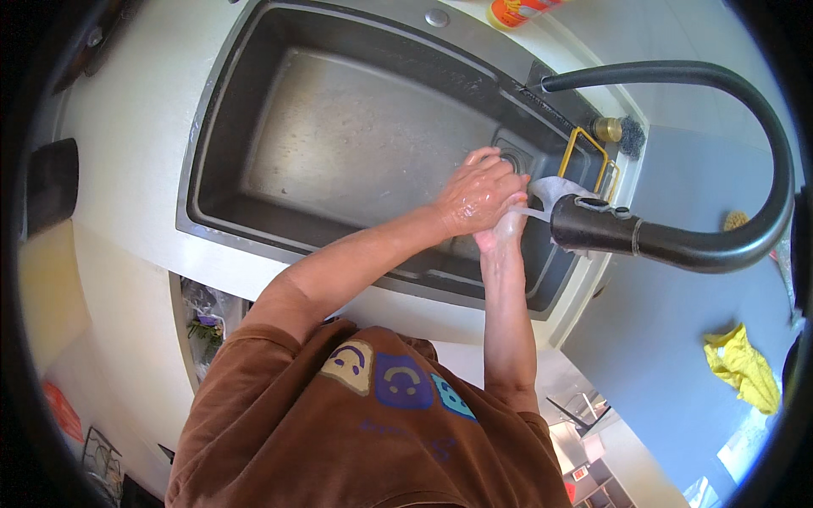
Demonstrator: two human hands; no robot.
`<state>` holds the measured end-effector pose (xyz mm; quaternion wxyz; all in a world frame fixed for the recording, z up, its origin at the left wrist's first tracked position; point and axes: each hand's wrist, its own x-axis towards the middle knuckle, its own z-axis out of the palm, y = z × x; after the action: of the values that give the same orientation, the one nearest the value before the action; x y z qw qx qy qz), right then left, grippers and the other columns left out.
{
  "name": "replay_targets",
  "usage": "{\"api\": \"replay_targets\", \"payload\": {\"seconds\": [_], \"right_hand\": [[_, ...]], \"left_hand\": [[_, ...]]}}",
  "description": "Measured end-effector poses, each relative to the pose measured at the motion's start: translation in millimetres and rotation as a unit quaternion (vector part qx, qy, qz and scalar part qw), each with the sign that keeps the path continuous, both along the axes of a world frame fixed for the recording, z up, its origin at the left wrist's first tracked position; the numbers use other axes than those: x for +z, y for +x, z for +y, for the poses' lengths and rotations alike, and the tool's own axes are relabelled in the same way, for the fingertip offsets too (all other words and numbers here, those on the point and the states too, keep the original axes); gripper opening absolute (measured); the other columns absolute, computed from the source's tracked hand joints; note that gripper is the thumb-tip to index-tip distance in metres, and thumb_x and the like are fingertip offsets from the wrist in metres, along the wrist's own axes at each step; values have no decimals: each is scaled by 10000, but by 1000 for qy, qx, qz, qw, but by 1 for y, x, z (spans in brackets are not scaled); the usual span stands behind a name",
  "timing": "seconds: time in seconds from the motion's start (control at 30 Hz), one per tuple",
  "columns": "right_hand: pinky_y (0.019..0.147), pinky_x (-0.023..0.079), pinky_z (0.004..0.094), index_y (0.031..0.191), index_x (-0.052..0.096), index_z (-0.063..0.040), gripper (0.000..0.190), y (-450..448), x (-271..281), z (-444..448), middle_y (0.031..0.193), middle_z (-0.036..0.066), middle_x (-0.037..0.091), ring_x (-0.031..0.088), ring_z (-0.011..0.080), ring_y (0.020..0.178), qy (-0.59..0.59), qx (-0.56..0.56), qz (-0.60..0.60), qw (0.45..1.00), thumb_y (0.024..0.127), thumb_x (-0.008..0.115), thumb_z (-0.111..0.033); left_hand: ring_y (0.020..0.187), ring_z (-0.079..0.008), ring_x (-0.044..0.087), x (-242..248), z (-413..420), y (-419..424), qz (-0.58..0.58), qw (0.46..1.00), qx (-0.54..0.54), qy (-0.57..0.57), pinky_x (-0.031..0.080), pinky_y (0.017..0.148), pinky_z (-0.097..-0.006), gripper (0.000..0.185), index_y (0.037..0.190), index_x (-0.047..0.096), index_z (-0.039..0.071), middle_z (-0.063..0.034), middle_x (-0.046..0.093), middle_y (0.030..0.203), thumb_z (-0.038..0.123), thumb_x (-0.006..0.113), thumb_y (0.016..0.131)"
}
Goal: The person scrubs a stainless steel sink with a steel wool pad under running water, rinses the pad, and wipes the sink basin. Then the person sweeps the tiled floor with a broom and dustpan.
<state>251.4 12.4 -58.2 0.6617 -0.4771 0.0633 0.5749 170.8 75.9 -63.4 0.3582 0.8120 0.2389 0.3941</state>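
Both wet hands are together under a stream of water from a black gooseneck faucet (591, 225), above the right end of a dark sink (343, 140). My left hand (479, 193) lies over my right hand (505, 225), its fingers bent across it. Much of the right hand is hidden beneath the left, and its fingers cannot be made out. Water runs over the right hand and wrist. Just beyond the hands is the round drain (513, 162). A whitish cloth (556, 190) hangs behind the faucet head.
A yellow wire rack (567, 152) stands at the sink's right wall. Behind it are a brass-coloured cylinder (608, 129) and a dark scouring pad (632, 137). A yellow cloth (742, 368) and a round brush (735, 221) lie on the grey surface at right. An orange-labelled bottle (514, 13) stands behind the sink.
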Motion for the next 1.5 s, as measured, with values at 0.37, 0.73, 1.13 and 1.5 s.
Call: {"api": "replay_targets", "payload": {"seconds": [0.37, 0.73, 1.13, 1.5], "right_hand": [[793, 482, 347, 1010, 545, -85, 585, -34, -21, 6, 850, 39, 579, 589, 172, 885, -53, 20, -311, 949, 969, 309, -619], [547, 398, 247, 1041, 590, -207, 562, -45, -71, 57, 868, -58, 621, 533, 122, 708, -103, -8, 26, 994, 860, 444, -719], [768, 517, 414, 1149, 512, -163, 265, -72, -70, 237, 1109, 31, 561, 567, 207, 936, -155, -337, 16, 929, 891, 563, -129], [681, 526, 495, 1106, 532, -116, 264, -251, -94, 339, 991, 108, 598, 591, 283, 845, -156, -33, -5, 987, 863, 637, -129]], "left_hand": [[768, -314, 554, -9, -8, -15, -56, 948, 64, -307, 415, 735, -397, 308, 814, 552, 17, -130, 596, 795, 259, 456, 980], [1129, -209, 535, -50, 11, -125, -36, 889, 131, -437, 388, 1003, -332, 413, 1217, 515, 12, -133, 603, 1154, 361, 462, 1003], [801, -59, 512, 6, 28, -276, -51, 862, 131, -488, 406, 726, -212, 302, 1115, 572, 16, -65, 670, 969, 283, 478, 1009], [788, -48, 513, 22, 42, -334, -39, 845, 173, -504, 401, 691, -186, 239, 1092, 592, 22, -44, 663, 946, 222, 492, 1009]]}}
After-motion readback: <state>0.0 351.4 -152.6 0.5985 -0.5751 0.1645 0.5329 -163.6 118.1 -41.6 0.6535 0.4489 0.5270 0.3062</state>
